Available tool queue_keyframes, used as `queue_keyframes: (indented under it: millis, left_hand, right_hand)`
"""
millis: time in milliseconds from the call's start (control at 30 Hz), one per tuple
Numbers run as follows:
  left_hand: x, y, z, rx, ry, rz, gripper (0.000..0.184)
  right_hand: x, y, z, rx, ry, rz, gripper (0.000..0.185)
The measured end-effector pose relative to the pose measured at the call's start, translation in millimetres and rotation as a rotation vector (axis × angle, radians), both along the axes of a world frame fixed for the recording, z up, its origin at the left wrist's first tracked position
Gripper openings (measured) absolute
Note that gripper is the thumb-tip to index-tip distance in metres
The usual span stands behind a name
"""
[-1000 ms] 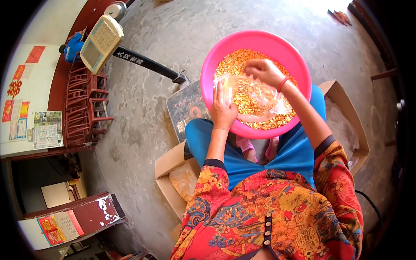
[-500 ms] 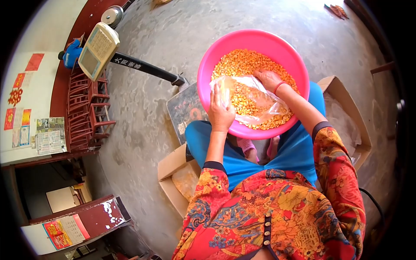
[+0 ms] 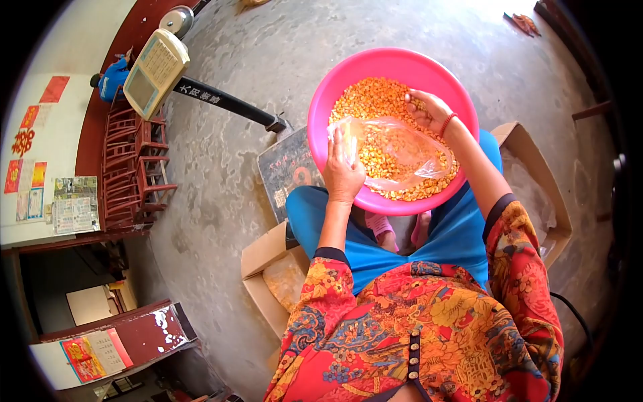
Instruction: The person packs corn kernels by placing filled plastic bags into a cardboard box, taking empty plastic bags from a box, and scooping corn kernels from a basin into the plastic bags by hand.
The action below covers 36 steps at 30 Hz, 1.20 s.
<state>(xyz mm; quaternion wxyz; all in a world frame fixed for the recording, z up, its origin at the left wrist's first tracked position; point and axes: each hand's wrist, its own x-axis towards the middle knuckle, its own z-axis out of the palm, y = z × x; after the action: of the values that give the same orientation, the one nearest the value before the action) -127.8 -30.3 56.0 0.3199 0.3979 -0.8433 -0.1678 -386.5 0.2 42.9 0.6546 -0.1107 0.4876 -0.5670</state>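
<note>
A pink basin (image 3: 328,84) full of orange corn kernels (image 3: 372,94) rests against my knees. Over the kernels lies a clear plastic bag (image 3: 402,151) with some kernels in it. My left hand (image 3: 343,171) is at the basin's left side, holding the mouth end of the bag between thumb and fingers. Above the kernels, near the bag's upper right edge, my right hand (image 3: 429,112) is cupped with its fingers curled; a few kernels seem to show in the palm.
A platform scale (image 3: 284,167) with a display (image 3: 157,74) on a post stands left of the basin. Open cardboard boxes (image 3: 264,251) flank my legs. Red wooden chairs (image 3: 124,167) are stacked by the wall, near a person in blue (image 3: 112,79).
My right hand went down to the kernels at the bag's edge, then rose and turned, fingers curled. My left hand has stayed on the bag. The far person's arm has shifted.
</note>
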Motion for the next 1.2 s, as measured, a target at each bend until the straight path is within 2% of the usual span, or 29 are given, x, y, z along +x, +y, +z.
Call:
queue_keyframes:
  millis: [100, 167, 233, 267, 300, 400, 433, 500, 567, 633, 700, 733, 833, 867, 967, 1033, 1100, 1133, 1200]
  left_hand:
    - [-1, 0, 0, -0.003, 0.003, 0.004, 0.056]
    - [-1, 1, -1, 0.002, -0.014, 0.015, 0.056]
    - [0, 0, -1, 0.001, -0.027, 0.031, 0.057]
    - [0, -1, 0, 0.057, -0.027, 0.024, 0.064]
    - [1, -1, 0, 0.114, -0.027, 0.016, 0.072]
    - [2, 4, 10, 0.161, -0.031, 0.008, 0.071]
    - [2, 4, 10, 0.161, -0.031, 0.007, 0.071]
    - [3, 3, 9, 0.123, -0.025, -0.018, 0.067]
    - [2, 2, 5, 0.109, -0.017, -0.01, 0.065]
    - [0, 1, 2, 0.089, -0.006, -0.009, 0.063]
    - [-1, -1, 1, 0.02, 0.017, -0.026, 0.06]
    - [-1, -2, 1, 0.019, 0.015, -0.025, 0.06]
    - [1, -1, 2, 0.011, 0.031, -0.056, 0.058]
    - [2, 1, 3, 0.042, 0.022, -0.046, 0.058]
    - [-1, 0, 3, 0.059, 0.009, -0.038, 0.057]
    - [0, -1, 2, 0.046, 0.0, -0.027, 0.058]
    - [-1, -1, 2, 0.025, 0.019, -0.033, 0.059]
    - [-1, 1, 3, 0.025, 0.02, -0.033, 0.059]
    - [-2, 4, 7, 0.018, 0.037, -0.014, 0.058]
  right_hand:
    - [22, -5, 39, -0.153, -0.078, 0.053, 0.02]
    - [44, -4, 72, -0.36, -0.061, 0.108, 0.019]
    - [62, -3, 88, -0.41, 0.034, 0.137, 0.02]
    - [73, -2, 92, -0.395, 0.16, 0.126, 0.021]
    - [75, -5, 85, -0.38, 0.274, 0.22, 0.021]
    - [86, -7, 57, -0.552, 1.052, 0.495, 0.022]
    - [85, -7, 55, -0.652, 1.114, 0.491, 0.019]
    - [76, -8, 54, -0.62, 1.043, 0.336, 0.015]
    - [57, -19, 39, -0.625, 1.179, 0.093, 0.014]
    - [25, -27, 8, -0.46, 1.555, 0.148, 0.019]
    - [5, -24, -45, -0.175, 1.808, 0.158, 0.028]
    - [-1, -18, -68, -0.115, 1.901, 0.13, 0.034]
    - [11, -4, -74, -0.108, 2.036, 0.173, 0.033]
    - [14, -1, -77, -0.1, 2.029, 0.178, 0.033]
    - [25, -10, -75, -0.263, 1.678, 0.442, 0.023]
    - [34, -6, -58, -0.253, 1.69, 0.43, 0.016]
    - [36, -5, -50, -0.114, 1.688, 0.596, 0.018]
    - [34, -5, -52, -0.114, 1.688, 0.596, 0.018]
    - [29, -7, -55, -0.104, 1.328, 0.36, 0.023]
